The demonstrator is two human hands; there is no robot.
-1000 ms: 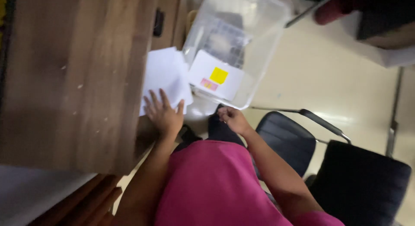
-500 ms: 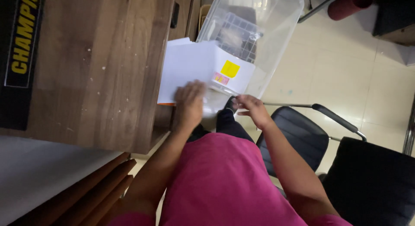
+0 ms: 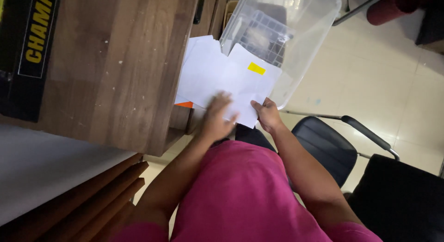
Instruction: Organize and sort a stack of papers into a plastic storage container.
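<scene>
Woodgrain filled the space to the left of both hands, where a brown desk top [image 3: 115, 61] ran past a black box with yellow lettering [image 3: 27, 52] at its far left end. Just right of the desk edge, the left hand [image 3: 216, 118] lay blurred with its fingers spread flat on a stack of white paper sheets [image 3: 217, 77], pressing on their near edge rather than gripping them. An orange corner [image 3: 185, 104] poked out from under the sheets, just left of that hand. The sheets fanned away from the hands, and the top one carried a small yellow sticky label [image 3: 255, 68]. The right hand [image 3: 267, 114], close beside the left, pinched the near right corner of the sheets between thumb and fingers. Beyond both hands, partly under the paper, stood a clear plastic bin [image 3: 305, 34] with a dark gridded tray inside. Right of the right forearm sat a black chair [image 3: 323, 145] with a metal armrest, on a pale tiled floor [image 3: 393, 84].
</scene>
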